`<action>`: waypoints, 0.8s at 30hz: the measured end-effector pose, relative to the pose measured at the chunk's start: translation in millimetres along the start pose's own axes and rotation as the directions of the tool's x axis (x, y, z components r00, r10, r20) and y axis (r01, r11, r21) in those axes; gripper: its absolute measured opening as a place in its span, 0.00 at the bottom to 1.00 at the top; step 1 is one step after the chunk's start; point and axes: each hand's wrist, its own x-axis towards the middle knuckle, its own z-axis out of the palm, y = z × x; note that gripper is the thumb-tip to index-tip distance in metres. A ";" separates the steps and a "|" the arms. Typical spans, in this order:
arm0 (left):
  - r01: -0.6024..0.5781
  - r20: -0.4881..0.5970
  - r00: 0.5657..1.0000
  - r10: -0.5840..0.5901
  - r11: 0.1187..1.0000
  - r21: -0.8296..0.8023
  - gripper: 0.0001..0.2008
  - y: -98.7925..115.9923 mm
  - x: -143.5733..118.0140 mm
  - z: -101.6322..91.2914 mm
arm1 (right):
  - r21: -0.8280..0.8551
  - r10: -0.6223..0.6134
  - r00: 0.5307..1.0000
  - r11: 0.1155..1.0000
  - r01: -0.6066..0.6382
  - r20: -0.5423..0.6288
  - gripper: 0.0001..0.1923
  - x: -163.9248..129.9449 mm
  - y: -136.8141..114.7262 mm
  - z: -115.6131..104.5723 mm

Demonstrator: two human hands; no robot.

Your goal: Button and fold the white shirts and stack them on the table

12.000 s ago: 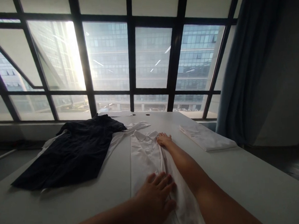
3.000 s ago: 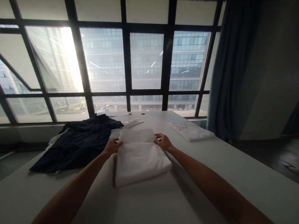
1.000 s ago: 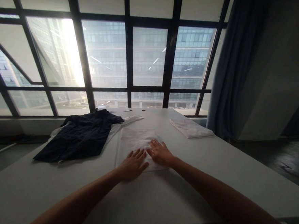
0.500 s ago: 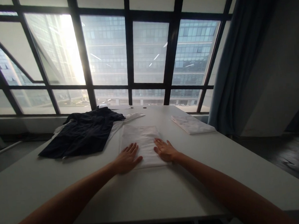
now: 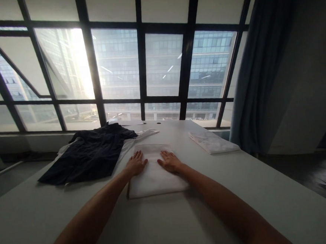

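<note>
A folded white cloth (image 5: pixel 158 181), possibly a garment, lies flat on the white table in front of me. My left hand (image 5: pixel 137 163) rests on its left side with the fingers stretched forward and the palm down. On the right part of the same cloth lies my right hand (image 5: pixel 170 161), also flat, its fingers pointing forward and inward. Both hands touch the far half of the cloth. The near half shows uncovered, with a straight front edge. Neither hand grips anything.
Left of the cloth a dark navy garment (image 5: pixel 89 153) is spread over some white fabric (image 5: pixel 144 133). Another folded white cloth (image 5: pixel 213 142) lies near the right edge of the table (image 5: pixel 268 196). Windows stand behind the table, and a blue curtain (image 5: pixel 245 105) hangs at the right.
Both hands have slid forward over the cloth, away from me, and lie flat on its far half now. The cloth's near edge sits lower in the view, which has tilted up slightly.
</note>
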 end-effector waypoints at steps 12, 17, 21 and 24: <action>-0.087 0.021 0.996 0.087 0.996 -0.011 0.35 -11.8 5.5 9.7 | -0.024 -0.047 0.998 0.999 0.047 0.030 0.38 45.4 19.4 -2.1; -0.158 0.024 0.987 0.159 0.987 -0.029 0.36 -12.6 -1.6 14.7 | -0.044 -0.068 0.998 0.997 0.068 -0.016 0.40 45.1 17.7 -4.7; -0.268 0.030 0.962 0.270 0.962 -0.052 0.36 -15.7 -11.4 15.1 | -0.038 -0.084 0.996 0.996 0.085 0.031 0.39 37.2 21.9 -6.8; -0.346 0.074 0.935 0.348 0.937 -0.041 0.34 -15.0 -10.1 5.2 | -0.048 -0.056 0.998 0.997 0.057 0.011 0.38 29.6 29.2 -5.4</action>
